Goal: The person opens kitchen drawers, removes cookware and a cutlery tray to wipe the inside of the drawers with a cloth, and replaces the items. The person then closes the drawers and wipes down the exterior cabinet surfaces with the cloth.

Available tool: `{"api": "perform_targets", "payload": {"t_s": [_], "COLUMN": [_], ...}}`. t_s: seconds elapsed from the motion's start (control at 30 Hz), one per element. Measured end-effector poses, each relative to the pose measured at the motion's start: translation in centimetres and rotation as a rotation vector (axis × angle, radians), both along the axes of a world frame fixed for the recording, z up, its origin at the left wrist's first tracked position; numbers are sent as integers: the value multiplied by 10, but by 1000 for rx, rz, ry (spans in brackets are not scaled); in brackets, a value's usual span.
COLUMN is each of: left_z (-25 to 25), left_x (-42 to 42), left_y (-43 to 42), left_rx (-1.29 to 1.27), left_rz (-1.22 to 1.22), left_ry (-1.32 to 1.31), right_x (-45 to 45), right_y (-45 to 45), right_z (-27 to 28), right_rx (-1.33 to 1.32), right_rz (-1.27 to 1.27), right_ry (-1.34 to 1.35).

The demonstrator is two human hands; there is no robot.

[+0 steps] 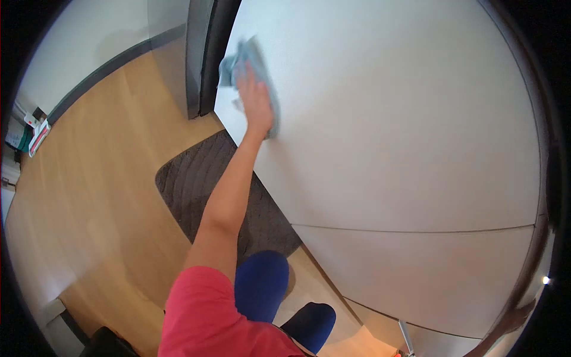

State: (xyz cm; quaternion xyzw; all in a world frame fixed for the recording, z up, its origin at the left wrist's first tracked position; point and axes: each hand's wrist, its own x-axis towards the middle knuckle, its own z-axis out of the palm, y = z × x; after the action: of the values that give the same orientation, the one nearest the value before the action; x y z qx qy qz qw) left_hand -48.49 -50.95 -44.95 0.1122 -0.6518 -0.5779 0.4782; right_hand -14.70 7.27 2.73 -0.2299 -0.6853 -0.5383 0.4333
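Observation:
My left hand [256, 102] lies over a light blue-grey cloth [257, 56], against a large white panel [386, 119]. The fingers point up and are somewhat blurred. Part of the cloth is bunched beyond the fingertips, and an edge of it shows along the right side of the hand. Hand and cloth are close to the panel's left edge. A bare forearm runs down from the hand to a red sleeve [199, 306]. My right hand is out of the picture.
A dark grey mat [196, 169] lies on the wooden floor [113, 178] beside the panel. Below the seam is a lower white panel [428, 268]. A dark door frame [199, 59] stands at upper left. Small items, including a white-and-red box [39, 138], sit at far left.

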Motion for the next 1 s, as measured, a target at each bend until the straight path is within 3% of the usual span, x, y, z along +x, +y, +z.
{"api": "perform_targets", "payload": {"t_s": [0.17,0.27,0.3,0.43,0.47,0.53,0.6,0.67,0.7,0.8,0.9,1.0], "left_z": [-221,-189,-146,8,27,5,-44,-128,-130,-201,-234,-227], "left_x": [-47,-35,-25,-8,-10,-19,-32,-57,-45,-63,-38,-2], "left_y": [-15,-18,-12,-14,-24,-38,-45,-54,-54,-63,-36,28], "left_rx": [463,717,685,74,-55,-124,80,211,423,600,700,692], "left_rz": [18,-103,-71,-116,-21,12,8,45,-25,27,63,145], "left_ry": [-248,-298,-220,-78,4,75,-25,-152,-180,-110,-207,-314], "right_x": [5,3,1,-10,-13,-19,-16,-18,-17,0,-14,-11], "right_y": [19,14,10,-19,-22,-27,-38,-55,-58,18,-35,-17], "right_z": [9,5,3,-14,-13,-11,-9,-17,-20,3,-10,-10], "right_rx": [-7,60,65,130,202,257,220,290,325,232,-99,-26], "right_rz": [-86,11,42,205,278,322,244,300,325,236,104,209], "right_ry": [-31,-34,-24,22,15,6,-11,-28,-35,-30,47,18]}}
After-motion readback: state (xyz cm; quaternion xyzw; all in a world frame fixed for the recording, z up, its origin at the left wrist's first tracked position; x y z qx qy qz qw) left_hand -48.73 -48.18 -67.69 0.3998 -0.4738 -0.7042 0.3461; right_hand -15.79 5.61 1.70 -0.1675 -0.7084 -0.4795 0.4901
